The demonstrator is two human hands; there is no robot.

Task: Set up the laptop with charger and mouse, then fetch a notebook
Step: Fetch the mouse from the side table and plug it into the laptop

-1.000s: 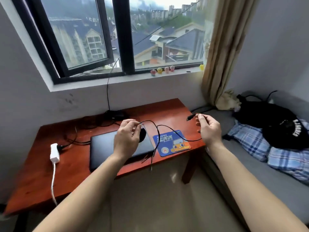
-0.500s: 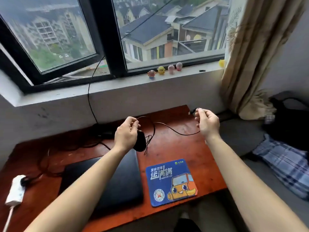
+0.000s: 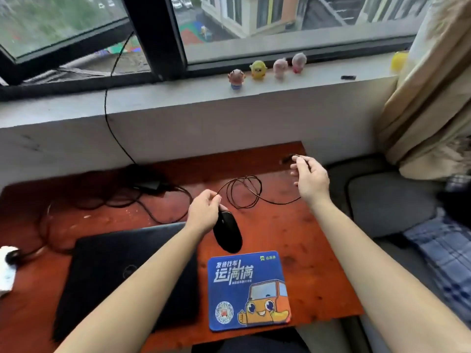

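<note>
A black wired mouse [image 3: 228,231] hangs from my left hand [image 3: 204,212], which pinches its cable just above the mouse, over the red-brown desk [image 3: 300,225]. The thin black cable [image 3: 244,191] loops between my hands. My right hand [image 3: 309,178] pinches the cable's plug end near the desk's back right corner. A closed black laptop [image 3: 114,276] lies flat at the front left, partly under my left forearm. A blue mouse pad [image 3: 248,289] with an orange cartoon truck lies right of the laptop. A black charger brick [image 3: 149,184] with tangled cords sits at the desk's back.
A white power strip [image 3: 6,271] lies at the desk's left edge. Small toy figures [image 3: 257,70] stand on the windowsill. A beige curtain [image 3: 428,98] hangs at the right above a grey couch [image 3: 390,202] with a plaid cloth [image 3: 443,253].
The view has come closer to the desk and tilted down. My left hand has lowered the mouse toward the mouse pad, and the cable between my hands now hangs in a wider loop.
</note>
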